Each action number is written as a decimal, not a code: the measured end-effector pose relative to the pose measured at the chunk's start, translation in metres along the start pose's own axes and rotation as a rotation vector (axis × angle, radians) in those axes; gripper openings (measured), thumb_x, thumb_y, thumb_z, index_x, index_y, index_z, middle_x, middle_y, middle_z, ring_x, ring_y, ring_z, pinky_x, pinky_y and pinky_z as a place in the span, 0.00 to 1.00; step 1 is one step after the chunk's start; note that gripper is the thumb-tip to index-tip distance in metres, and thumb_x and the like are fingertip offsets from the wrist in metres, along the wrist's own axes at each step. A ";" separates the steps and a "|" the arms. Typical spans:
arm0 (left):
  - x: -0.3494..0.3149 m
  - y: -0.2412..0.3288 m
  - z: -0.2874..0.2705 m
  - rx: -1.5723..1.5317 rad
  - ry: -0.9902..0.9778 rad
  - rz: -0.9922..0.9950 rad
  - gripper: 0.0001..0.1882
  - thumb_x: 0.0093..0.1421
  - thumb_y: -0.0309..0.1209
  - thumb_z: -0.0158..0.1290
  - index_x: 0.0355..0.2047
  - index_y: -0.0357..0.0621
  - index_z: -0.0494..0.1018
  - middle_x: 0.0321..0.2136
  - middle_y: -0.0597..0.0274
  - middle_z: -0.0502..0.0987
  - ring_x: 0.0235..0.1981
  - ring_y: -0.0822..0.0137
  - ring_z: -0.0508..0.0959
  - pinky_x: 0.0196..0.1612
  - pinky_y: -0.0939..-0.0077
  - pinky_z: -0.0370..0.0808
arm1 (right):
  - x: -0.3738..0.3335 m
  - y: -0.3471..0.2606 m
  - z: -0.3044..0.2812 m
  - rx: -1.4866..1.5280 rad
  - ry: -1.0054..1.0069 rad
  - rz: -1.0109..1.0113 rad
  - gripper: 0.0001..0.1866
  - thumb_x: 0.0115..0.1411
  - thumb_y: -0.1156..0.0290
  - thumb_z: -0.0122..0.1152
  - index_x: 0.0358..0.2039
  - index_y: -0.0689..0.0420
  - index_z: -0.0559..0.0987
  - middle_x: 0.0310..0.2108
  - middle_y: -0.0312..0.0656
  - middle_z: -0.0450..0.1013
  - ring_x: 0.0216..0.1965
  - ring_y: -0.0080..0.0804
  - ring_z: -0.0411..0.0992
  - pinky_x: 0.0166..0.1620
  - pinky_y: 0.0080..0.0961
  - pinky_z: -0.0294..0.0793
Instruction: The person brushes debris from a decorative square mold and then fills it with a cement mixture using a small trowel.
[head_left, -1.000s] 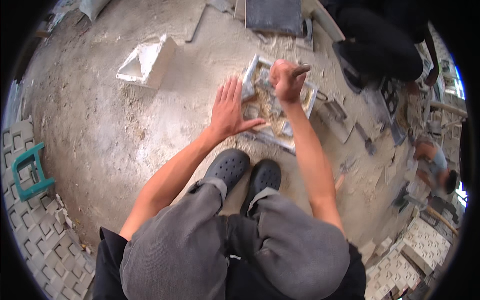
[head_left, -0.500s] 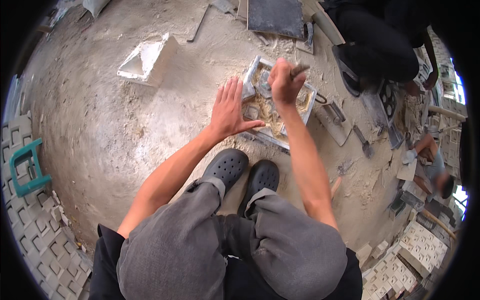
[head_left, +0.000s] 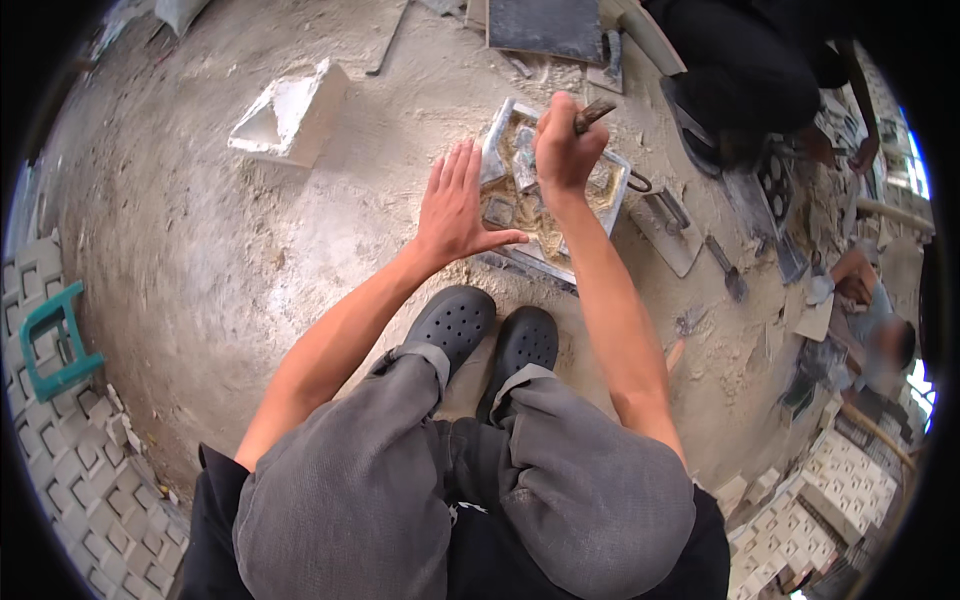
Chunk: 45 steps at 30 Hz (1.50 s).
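A square metal-edged mould (head_left: 612, 215) lies on the floor in front of my feet, with raised blocks and damp, sandy yellow-brown material inside. My left hand (head_left: 455, 208) rests at its left side, fingers stretched out and thumb spread over the near edge; nothing is in it. Above the mould, my right hand (head_left: 566, 150) is wrapped round a wooden-handled tool (head_left: 596, 114). The rough brown handle end sticks out past the fist, and the tool's working end is mostly hidden by the hand.
A white hollow block (head_left: 318, 112) lies far left. Beyond the mould is a dark square board (head_left: 543, 24). On the right lie a flat trowel (head_left: 672, 232) and a small dusty tool (head_left: 727, 268). Co-workers crouch at right near stacked patterned blocks (head_left: 845, 480). A green stool (head_left: 60, 340) stands left.
My right fist has shifted slightly over the mould, with the tool still in it. My left hand keeps its place at the edge. The whole view has tilted slightly.
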<state>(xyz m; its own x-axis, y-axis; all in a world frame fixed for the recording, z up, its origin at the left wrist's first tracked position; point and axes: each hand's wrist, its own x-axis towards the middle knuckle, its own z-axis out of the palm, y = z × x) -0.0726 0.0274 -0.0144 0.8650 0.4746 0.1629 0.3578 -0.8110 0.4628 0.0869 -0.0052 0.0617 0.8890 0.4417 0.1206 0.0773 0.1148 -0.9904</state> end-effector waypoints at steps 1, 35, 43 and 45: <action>-0.013 -0.010 0.007 0.008 0.012 0.011 0.78 0.40 0.80 0.56 0.70 0.24 0.44 0.72 0.34 0.49 0.75 0.43 0.47 0.74 0.49 0.44 | -0.003 -0.017 0.003 0.037 0.038 0.017 0.25 0.65 0.61 0.55 0.11 0.53 0.69 0.10 0.31 0.66 0.11 0.20 0.63 0.15 0.26 0.58; 0.027 0.049 0.011 0.160 -0.167 0.284 0.62 0.57 0.74 0.46 0.73 0.33 0.44 0.74 0.41 0.46 0.76 0.48 0.43 0.76 0.55 0.42 | 0.045 -0.124 -0.098 0.411 -0.137 -0.212 0.25 0.68 0.66 0.50 0.12 0.52 0.57 0.10 0.32 0.53 0.10 0.20 0.47 0.15 0.23 0.47; 0.036 0.066 0.018 0.023 -0.394 0.493 0.60 0.57 0.76 0.42 0.72 0.35 0.51 0.73 0.47 0.53 0.75 0.52 0.50 0.76 0.52 0.40 | 0.022 0.020 -0.107 0.022 0.066 -0.195 0.25 0.65 0.62 0.55 0.09 0.52 0.68 0.08 0.28 0.61 0.11 0.16 0.57 0.16 0.23 0.54; 0.039 0.056 0.014 0.222 -0.354 0.400 0.60 0.57 0.76 0.41 0.72 0.36 0.51 0.73 0.48 0.54 0.75 0.53 0.49 0.75 0.48 0.35 | 0.022 0.006 -0.095 0.046 0.087 -0.112 0.25 0.65 0.62 0.56 0.09 0.52 0.68 0.08 0.27 0.60 0.11 0.16 0.57 0.16 0.24 0.53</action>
<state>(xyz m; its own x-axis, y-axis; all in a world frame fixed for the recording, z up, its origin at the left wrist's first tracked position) -0.0142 -0.0046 0.0058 0.9995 0.0037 -0.0312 0.0107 -0.9742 0.2253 0.1501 -0.0796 0.0522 0.9121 0.3449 0.2217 0.1593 0.2002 -0.9667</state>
